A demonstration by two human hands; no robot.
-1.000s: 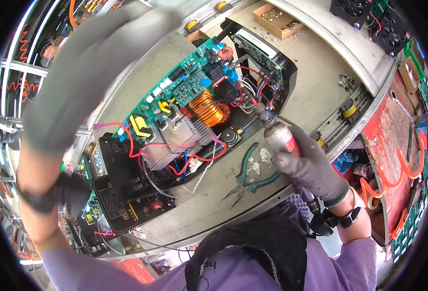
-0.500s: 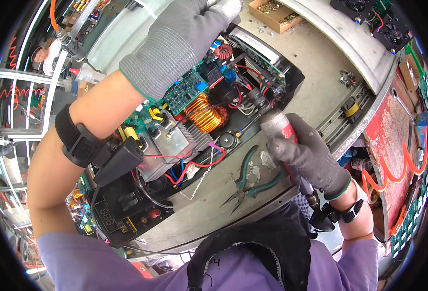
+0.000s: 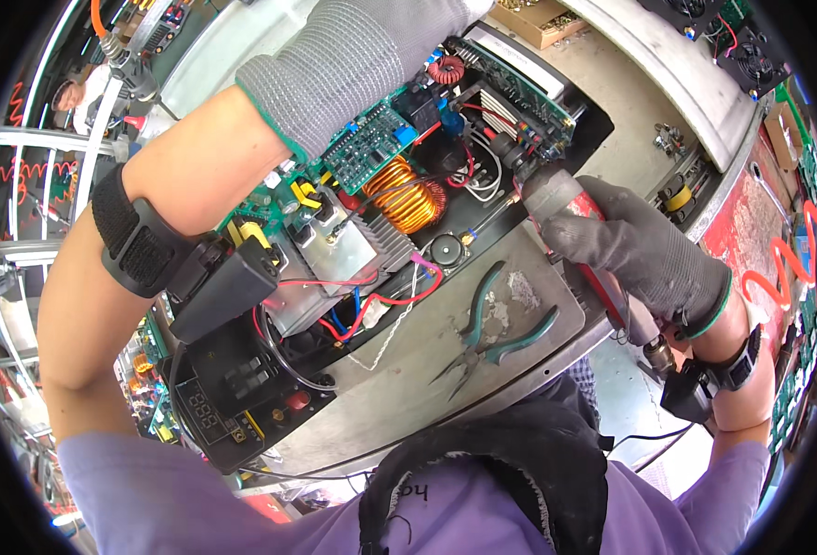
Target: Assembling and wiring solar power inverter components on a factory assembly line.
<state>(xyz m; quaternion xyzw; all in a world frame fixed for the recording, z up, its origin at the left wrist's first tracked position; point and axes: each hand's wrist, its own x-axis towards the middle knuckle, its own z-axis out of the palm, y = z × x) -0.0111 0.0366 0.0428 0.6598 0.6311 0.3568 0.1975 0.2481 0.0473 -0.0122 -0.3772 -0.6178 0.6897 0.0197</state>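
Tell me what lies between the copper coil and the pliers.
In the head view, a round black part and a bend of red wire lie between the copper coil and the pliers, followed by a strip of tabletop.

The coil [image 3: 407, 196] is glossy metal, the heat sink [image 3: 339, 259] duller metal (the left glove [image 3: 334, 69], knitted cloth).

I get a bright, whitish, fairly even view. Toward the far left, the pale rails [image 3: 100, 148] wash out and small details turn soft. The silver heat sink [image 3: 333, 248] catches a sheen; the copper coil [image 3: 403, 196] reads crisp. Fisheye distortion bows the desk [image 3: 358, 424], and black rounds off my corners.
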